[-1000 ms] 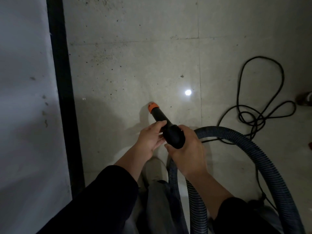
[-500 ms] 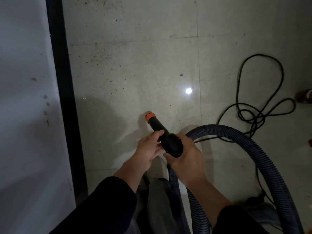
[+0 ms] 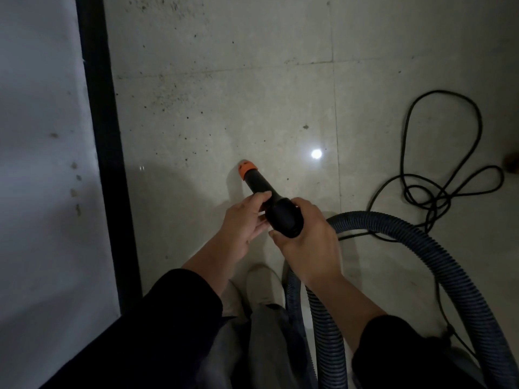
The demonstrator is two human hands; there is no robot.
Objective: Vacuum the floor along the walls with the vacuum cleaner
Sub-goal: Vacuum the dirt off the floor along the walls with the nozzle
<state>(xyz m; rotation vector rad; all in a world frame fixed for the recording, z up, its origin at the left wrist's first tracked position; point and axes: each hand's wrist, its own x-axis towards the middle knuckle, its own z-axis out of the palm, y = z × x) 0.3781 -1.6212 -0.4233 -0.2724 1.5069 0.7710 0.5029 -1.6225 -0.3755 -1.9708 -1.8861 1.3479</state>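
Hose nozzle: smooth black hard plastic, round tube, narrow at the front and swelling to a thick rear, matte orange collar at the tip. It sits mid-frame, tilted with the tip pointing forward and left over the floor, apart from the skirting strip; cannot tell if the tip touches the tile. Hose: dark grey-blue, ribbed, flexible, arcs out right from the nozzle's rear and curves back down, a second run passing under the right wrist. Floor is pale glossy tile, thin grout lines, dark specks and grit, one bright light spot reflected. Wall on the left is flat white with a few smudges, edged by the black glossy strip. Power cord: thin black, loose tangled loops on the tile at right. Pale shoe below the hands, black sleeves, grey trousers.

Right hand wraps the thick rear end, fingers curled tight over it, thumb under. Left hand cups the narrower neck just ahead, one finger hooked over the top, the others loosely curled along the side, touching the plastic
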